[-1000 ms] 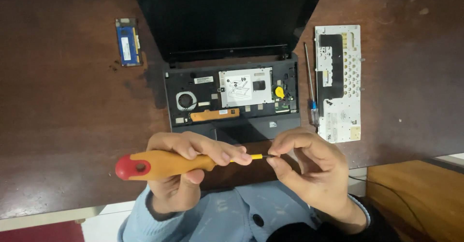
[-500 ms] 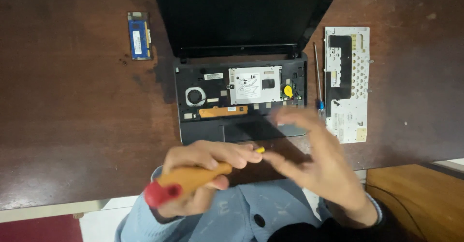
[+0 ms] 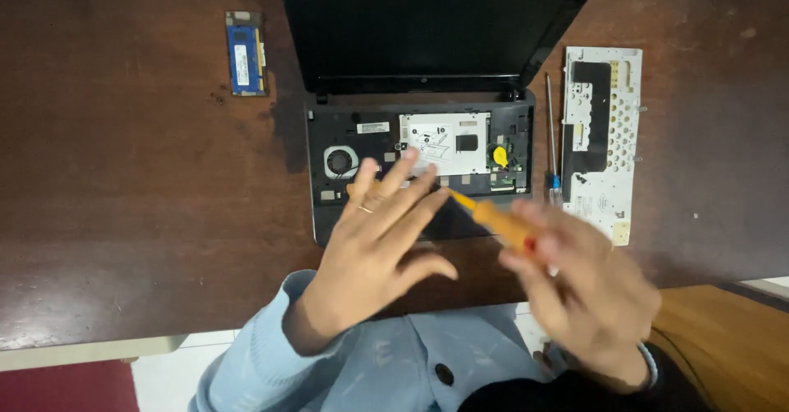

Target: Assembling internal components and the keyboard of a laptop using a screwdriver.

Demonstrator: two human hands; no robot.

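Left hand (image 3: 380, 243) sits low in the middle of the frame, fingers spread wide and flat, holding nothing; its fingertips (image 3: 408, 159) reach over the front part of the opened laptop base (image 3: 329, 124), though whether they press on it cannot be told. Right hand (image 3: 588, 284), blurred at the lower right, is closed around the handle of an orange screwdriver (image 3: 496, 219), whose shaft slants up and left toward the middle of the base, its tip close to the left fingers. The base lies at the centre of the frame with its keyboard cover off, showing a round fan (image 3: 339, 162) at its left, a pale metal plate (image 3: 444, 141) in the middle and a yellow coin cell (image 3: 500, 155) toward its right; the dark screen (image 3: 427, 21) stands folded back to the top edge of the frame. Just right of the base a thin blue-handled screwdriver (image 3: 551, 136) lies lengthwise, and beside it the removed keyboard panel (image 3: 604, 145) lies face down. A blue memory stick (image 3: 245, 53) lies well apart in the upper left. Bare brown tabletop (image 3: 123, 206) stretches wide on the left and at the far right; the table's near edge runs along the bottom of the frame, close under both wrists.
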